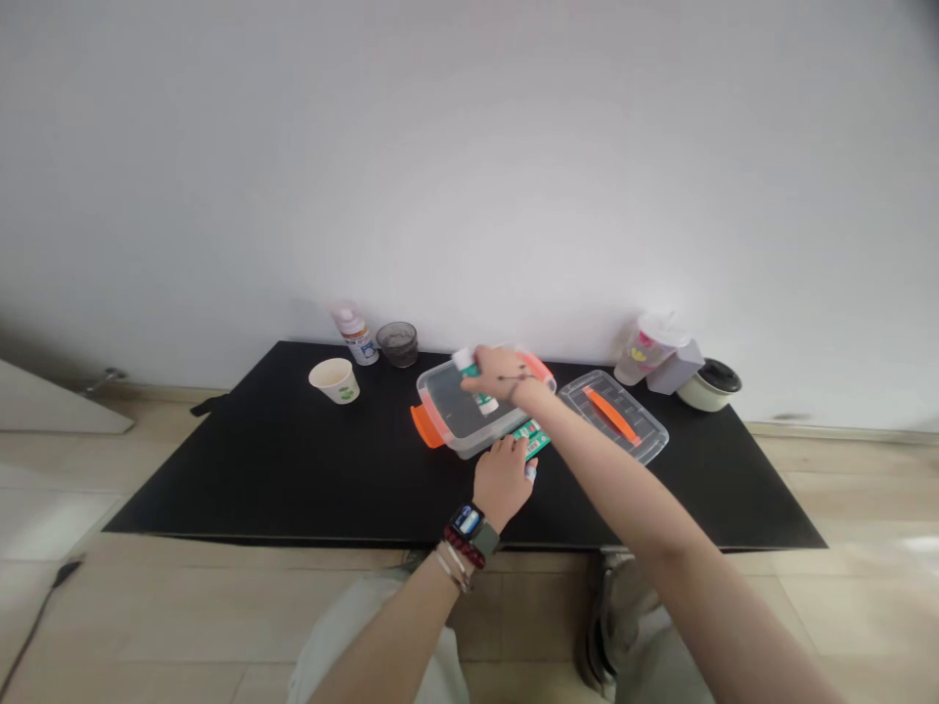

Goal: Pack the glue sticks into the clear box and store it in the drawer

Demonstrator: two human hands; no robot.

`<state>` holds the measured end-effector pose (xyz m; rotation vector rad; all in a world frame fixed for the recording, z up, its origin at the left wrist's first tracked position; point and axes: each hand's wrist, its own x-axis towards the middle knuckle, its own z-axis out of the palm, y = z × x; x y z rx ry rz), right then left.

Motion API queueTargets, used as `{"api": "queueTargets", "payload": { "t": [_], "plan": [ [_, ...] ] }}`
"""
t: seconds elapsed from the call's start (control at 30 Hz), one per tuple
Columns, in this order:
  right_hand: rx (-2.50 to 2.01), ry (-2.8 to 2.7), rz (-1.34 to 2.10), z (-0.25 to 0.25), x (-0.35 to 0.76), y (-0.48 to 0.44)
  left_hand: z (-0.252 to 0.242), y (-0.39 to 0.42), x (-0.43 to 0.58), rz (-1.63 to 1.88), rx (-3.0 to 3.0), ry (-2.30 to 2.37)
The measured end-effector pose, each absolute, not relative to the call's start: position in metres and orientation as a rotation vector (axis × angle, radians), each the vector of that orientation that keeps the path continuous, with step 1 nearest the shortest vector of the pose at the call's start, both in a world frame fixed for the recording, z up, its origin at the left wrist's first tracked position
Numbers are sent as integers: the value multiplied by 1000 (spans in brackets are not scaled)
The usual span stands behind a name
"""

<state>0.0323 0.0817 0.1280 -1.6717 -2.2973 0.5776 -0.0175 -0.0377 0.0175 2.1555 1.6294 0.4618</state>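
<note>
My right hand (502, 375) is closed around a white-and-green bottle (485, 402) with a white cap, held tilted over a clear plastic box (469, 445) with orange latches. The box is open at the top. Just in front of it, my left hand (503, 481) has its fingers on the end of a flat green-and-white carton (537, 445), whose left part they hide. To the right lies the box's clear lid (647, 440), with an orange handle (611, 415) on it.
A paper cup (335, 381), a spray bottle (359, 342) and a dark glass bowl (398, 344) stand at the left on the black table (293, 479). A lidded plastic cup (640, 354), a pale box (673, 368) and a round black-topped container (708, 387) stand at the right. Behind is a wall.
</note>
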Motion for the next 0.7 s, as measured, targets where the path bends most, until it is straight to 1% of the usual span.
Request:
{"api": "queueTargets", "payload": {
  "t": [0.07, 0.13, 0.23, 0.3, 0.33, 0.37, 0.43, 0.5, 0.53, 0.7],
  "plan": [
    [-1613, -2110, 586, 142, 84, 65, 20, -38, -17, 560, 1939, 1517],
    [-1562, -1876, 782, 142, 134, 40, 21, -38, -15, 681, 1700, 1301],
    [-1538, -1614, 1132, 113, 179, -1, 19, -43, -8, 794, 1486, 1013],
    [-1520, -1526, 1348, 85, 186, -22, 15, -50, 0, 759, 1442, 927],
    [-1530, -1521, 1393, 72, 184, -28, 12, -53, 4, 706, 1424, 910],
    [-1561, -1549, 1368, 61, 182, -32, 9, -57, 8, 651, 1400, 907],
    [-1648, -1647, 1165, 46, 177, -34, 3, -65, 15, 578, 1334, 931],
    [-1697, -1717, 960, 38, 177, -31, 0, -70, 18, 571, 1265, 959],
    [-1700, -1725, 918, 36, 178, -30, 0, -72, 18, 573, 1231, 961],
    [-1659, -1655, 957, 31, 177, -28, 14, -72, 15, 528, 981, 782]
  ]
}}
